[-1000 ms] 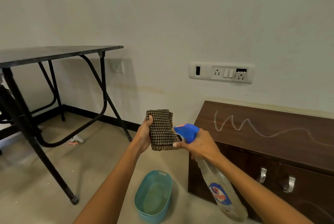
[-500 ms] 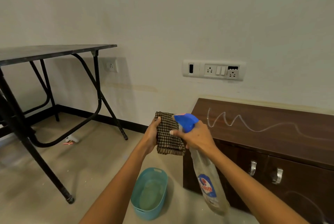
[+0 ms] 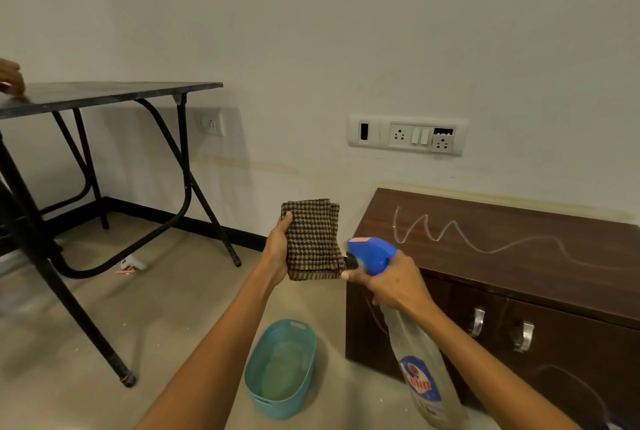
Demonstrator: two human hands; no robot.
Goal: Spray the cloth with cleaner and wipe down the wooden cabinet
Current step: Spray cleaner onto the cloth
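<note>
Cloth [image 3: 313, 239] sits in my left hand [image 3: 277, 249], near the middle of the frame. It is brown with little checks, and it is folded. My left hand is closed on its left edge, with my thumb on the front, and I hold it up flat facing me.

My right hand [image 3: 391, 282] is wrapped tight around the neck of the spray bottle [image 3: 420, 357]. One finger lies on the trigger. The bottle has a blue spray head [image 3: 372, 253], and its black tip points at the cloth, right by the cloth's lower right edge. I cannot tell if the tip touches it. The clear body of the bottle hangs down to the lower right, with a blue and red label on it.

The wooden cabinet [image 3: 519, 256] is on the right side of the frame, against the white wall. It is dark brown, with a white squiggly line [image 3: 467, 239] drawn across its top. Two shiny handles [image 3: 500, 325] are on its front doors.

A teal tub [image 3: 280, 367] stands on the floor below my hands, just left of the cabinet. A black counter [image 3: 104, 93] with bent metal legs is in the upper left. A white switch panel [image 3: 407, 135] is on the wall above the cabinet. At the far left edge, part of somebody else's hand [image 3: 10, 77] rests on the counter.
</note>
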